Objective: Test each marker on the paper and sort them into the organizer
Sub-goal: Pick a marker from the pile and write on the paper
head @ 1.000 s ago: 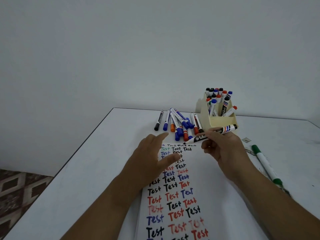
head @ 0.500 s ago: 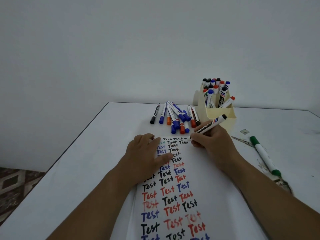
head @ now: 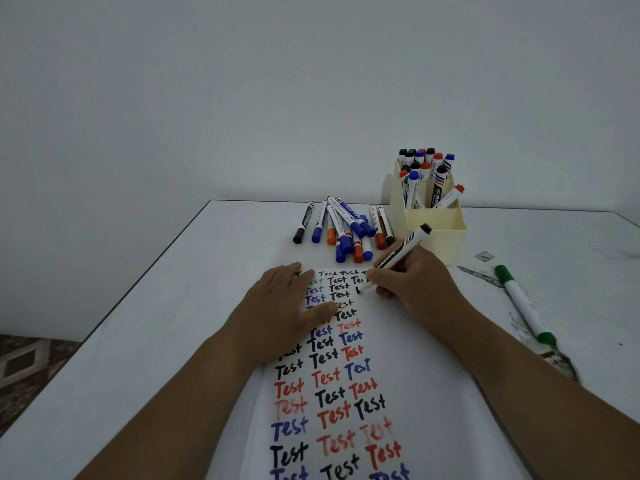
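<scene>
Head view: the left hand (head: 289,308) lies flat, fingers spread, on the white paper sheet (head: 408,358) covered in coloured "Test" words. The right hand (head: 414,284) pinches a white black-tipped marker (head: 398,256), its tip touching the paper. Beyond the paper sit loose capped markers (head: 346,230) and a cream plastic organizer (head: 440,233) on the white tabletop (head: 156,323).
</scene>
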Demonstrator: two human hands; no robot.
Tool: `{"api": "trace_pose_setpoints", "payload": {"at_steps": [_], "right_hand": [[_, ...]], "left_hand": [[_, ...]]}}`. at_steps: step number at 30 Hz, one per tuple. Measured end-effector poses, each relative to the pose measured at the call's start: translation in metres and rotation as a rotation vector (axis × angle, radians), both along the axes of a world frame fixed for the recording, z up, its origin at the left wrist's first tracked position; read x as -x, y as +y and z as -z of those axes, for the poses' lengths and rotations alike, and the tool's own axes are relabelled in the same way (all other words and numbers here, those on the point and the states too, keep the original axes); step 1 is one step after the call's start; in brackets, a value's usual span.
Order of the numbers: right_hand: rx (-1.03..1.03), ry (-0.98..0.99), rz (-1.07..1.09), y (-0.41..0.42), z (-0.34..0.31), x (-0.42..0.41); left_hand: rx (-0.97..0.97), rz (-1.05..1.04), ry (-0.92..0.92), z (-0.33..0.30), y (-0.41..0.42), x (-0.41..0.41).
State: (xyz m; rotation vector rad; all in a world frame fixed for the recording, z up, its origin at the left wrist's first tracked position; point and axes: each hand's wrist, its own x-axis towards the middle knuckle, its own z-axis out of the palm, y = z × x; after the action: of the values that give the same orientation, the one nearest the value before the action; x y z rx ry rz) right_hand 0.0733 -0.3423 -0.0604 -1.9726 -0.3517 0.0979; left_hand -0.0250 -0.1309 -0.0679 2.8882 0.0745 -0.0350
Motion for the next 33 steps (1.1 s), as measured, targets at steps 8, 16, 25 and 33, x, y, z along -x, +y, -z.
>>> {"api": "trace_pose_setpoints", "payload": {"at_steps": [8,16,25,33], "right_hand": [[-0.054,-0.017,0.016,-0.003,0.001,0.000],[0.045,-0.092,0.019,-0.001,0.003,-0.001],[0.011,-0.072,0.046,-0.002,0.001,0.003],[0.052,-0.097,0.057,-0.001,0.001,0.002]], "left_hand": [[-0.053,-0.074,-0.070,0.005,0.004,-0.003],[-0.190,-0.212,0.026,0.008,0.014,0.001],[-0.173,-0.203,0.131,0.005,0.012,0.000],[-0.184,-0.190,0.182,0.004,0.011,0.000]]}}
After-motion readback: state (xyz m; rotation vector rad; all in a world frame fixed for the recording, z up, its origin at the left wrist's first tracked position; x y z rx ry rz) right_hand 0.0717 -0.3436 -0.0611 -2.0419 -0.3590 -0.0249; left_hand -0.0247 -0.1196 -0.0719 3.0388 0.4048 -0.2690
